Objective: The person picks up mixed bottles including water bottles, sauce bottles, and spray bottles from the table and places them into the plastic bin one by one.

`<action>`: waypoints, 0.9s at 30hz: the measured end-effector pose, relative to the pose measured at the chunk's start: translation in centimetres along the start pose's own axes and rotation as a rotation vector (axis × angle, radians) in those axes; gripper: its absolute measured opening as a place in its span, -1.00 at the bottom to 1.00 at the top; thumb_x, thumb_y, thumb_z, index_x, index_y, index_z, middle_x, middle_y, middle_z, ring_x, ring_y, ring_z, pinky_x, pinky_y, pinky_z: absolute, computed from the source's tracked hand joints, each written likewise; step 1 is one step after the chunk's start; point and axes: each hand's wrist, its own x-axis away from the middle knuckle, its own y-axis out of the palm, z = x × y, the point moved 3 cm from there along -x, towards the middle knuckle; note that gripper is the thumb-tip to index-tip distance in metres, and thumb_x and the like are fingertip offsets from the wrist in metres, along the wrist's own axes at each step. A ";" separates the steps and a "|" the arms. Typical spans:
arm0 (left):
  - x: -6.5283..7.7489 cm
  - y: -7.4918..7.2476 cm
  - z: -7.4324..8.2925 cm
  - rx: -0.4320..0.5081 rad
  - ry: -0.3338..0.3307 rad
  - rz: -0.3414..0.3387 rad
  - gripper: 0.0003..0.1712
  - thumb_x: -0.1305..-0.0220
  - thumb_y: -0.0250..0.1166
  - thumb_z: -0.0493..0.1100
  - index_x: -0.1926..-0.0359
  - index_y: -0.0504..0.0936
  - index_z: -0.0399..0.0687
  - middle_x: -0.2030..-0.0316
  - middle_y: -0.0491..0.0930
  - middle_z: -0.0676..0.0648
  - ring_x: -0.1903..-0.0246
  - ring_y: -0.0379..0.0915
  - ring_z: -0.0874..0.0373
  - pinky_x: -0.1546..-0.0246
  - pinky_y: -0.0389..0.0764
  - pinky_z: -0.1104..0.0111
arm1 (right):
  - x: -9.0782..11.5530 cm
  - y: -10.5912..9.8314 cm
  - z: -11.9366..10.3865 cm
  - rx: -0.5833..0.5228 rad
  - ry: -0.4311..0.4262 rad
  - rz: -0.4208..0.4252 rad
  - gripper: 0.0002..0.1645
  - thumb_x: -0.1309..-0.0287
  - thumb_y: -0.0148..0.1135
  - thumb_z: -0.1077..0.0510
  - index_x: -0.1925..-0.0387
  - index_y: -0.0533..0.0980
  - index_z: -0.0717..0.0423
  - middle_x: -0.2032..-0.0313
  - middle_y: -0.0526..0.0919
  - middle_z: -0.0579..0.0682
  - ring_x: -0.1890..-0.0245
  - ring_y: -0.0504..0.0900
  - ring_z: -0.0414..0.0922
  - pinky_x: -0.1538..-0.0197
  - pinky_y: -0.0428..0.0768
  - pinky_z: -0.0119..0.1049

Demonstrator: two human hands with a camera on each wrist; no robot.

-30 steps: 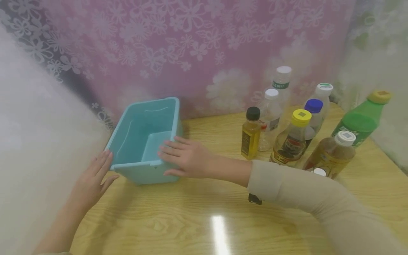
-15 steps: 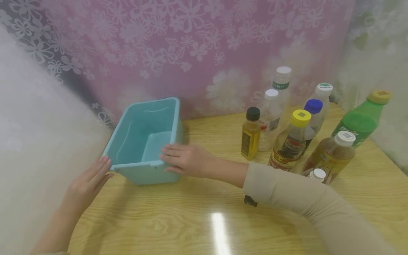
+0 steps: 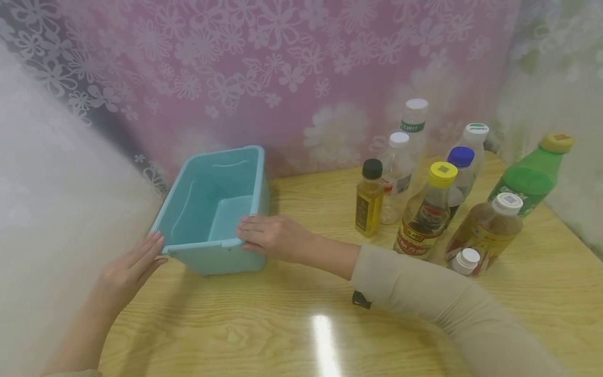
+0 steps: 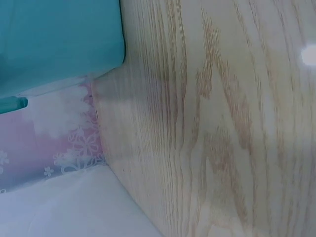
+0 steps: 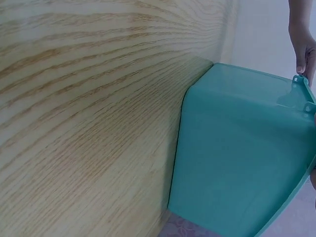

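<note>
In the head view a light-blue plastic bin [image 3: 219, 260] stands on the table at left of centre, upright, with nothing seen inside. My left hand [image 3: 124, 275] holds the rim at its near left corner, thumb below and outside. At the near right corner my right hand [image 3: 278, 238] grips the rim, fingers over the edge. The right wrist view shows the bin's outer wall [image 5: 242, 153] and the left hand [image 5: 303, 47] at the far rim corner. Only the bin's lower side [image 4: 64, 39] shows in the left wrist view; the left hand is out of that frame.
Several bottles stand at the right, among them an oil bottle [image 3: 369, 204], a yellow-capped bottle [image 3: 424, 220] and a green bottle [image 3: 529, 175]. A dark bottle cap [image 3: 361, 300] peeks from under the right sleeve. A flowered pink curtain [image 3: 282, 84] hangs behind the wooden table [image 3: 245, 324].
My right hand's fingers have drawn back and bent over the rim. The left hand has slid slightly left and down along its corner. The bin stays almost in place.
</note>
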 end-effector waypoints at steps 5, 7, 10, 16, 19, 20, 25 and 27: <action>0.2 0.2 0.1 -0.034 -0.046 0.030 -0.59 -0.28 0.18 -0.05 0.25 0.68 -0.38 0.28 0.67 -0.31 0.20 0.65 -0.05 -0.12 0.51 0.57 | 0.0 0.4 -0.1 0.071 -0.052 0.057 -0.64 -0.04 0.39 -0.04 0.24 0.69 0.15 0.25 0.75 -0.04 0.12 0.70 -0.16 -0.09 0.62 -0.43; 0.2 0.2 0.1 -0.065 -0.048 0.050 -0.60 -0.27 0.19 -0.04 0.27 0.68 -0.37 0.30 0.67 -0.30 0.30 0.66 -0.10 -0.09 0.53 0.55 | 0.0 0.6 -0.1 0.089 -0.064 0.086 -0.64 -0.02 0.40 -0.06 0.26 0.69 0.14 0.27 0.75 -0.04 0.14 0.71 -0.17 -0.06 0.64 -0.43; 0.1 0.2 0.4 -0.106 -0.036 0.068 -0.59 -0.27 0.18 -0.02 0.29 0.68 -0.35 0.33 0.68 -0.29 0.38 0.66 -0.12 0.06 0.63 0.47 | 0.0 0.6 -0.2 0.085 -0.071 0.118 -0.62 0.02 0.43 -0.08 0.28 0.70 0.14 0.29 0.75 -0.04 0.17 0.72 -0.17 -0.02 0.66 -0.43; 0.2 0.2 0.5 -0.119 -0.042 0.108 -0.62 -0.26 0.20 -0.05 0.28 0.68 -0.35 0.33 0.68 -0.29 0.34 0.66 -0.11 0.02 0.60 0.47 | -0.1 0.7 -0.2 0.091 -0.086 0.149 -0.61 0.03 0.43 -0.08 0.30 0.70 0.14 0.30 0.75 -0.04 0.19 0.72 -0.17 -0.01 0.67 -0.42; 0.2 0.4 0.5 -0.089 -0.053 0.148 -0.65 -0.24 0.23 -0.08 0.27 0.69 -0.35 0.33 0.68 -0.29 0.34 0.66 -0.13 -0.03 0.59 0.48 | 0.1 0.8 -0.1 0.103 -0.098 0.168 -0.61 0.03 0.43 -0.08 0.31 0.70 0.15 0.31 0.76 -0.04 0.19 0.72 -0.17 -0.01 0.67 -0.42; 0.2 0.5 0.5 -0.077 -0.057 0.158 -0.66 -0.24 0.24 -0.08 0.27 0.69 -0.35 0.33 0.68 -0.30 0.33 0.66 -0.13 -0.03 0.60 0.47 | 0.2 0.9 -0.1 0.107 -0.102 0.173 -0.61 0.03 0.43 -0.09 0.31 0.69 0.15 0.31 0.76 -0.04 0.20 0.72 -0.17 0.00 0.67 -0.42; 0.3 0.9 0.6 -0.032 -0.050 0.187 -0.68 -0.22 0.25 -0.12 0.26 0.69 -0.35 0.34 0.67 -0.33 0.28 0.66 -0.13 -0.02 0.63 0.43 | 0.5 0.8 0.1 0.101 -0.102 0.192 -0.59 0.07 0.45 -0.08 0.31 0.69 0.17 0.32 0.76 -0.04 0.22 0.73 -0.17 0.03 0.69 -0.42; 0.3 1.0 0.6 -0.022 -0.050 0.191 -0.69 -0.22 0.25 -0.12 0.26 0.69 -0.35 0.33 0.67 -0.33 0.28 0.66 -0.14 -0.02 0.63 0.43 | 0.6 0.7 0.2 0.094 -0.100 0.194 -0.60 0.07 0.46 -0.07 0.31 0.69 0.17 0.32 0.76 -0.04 0.22 0.73 -0.17 0.03 0.69 -0.42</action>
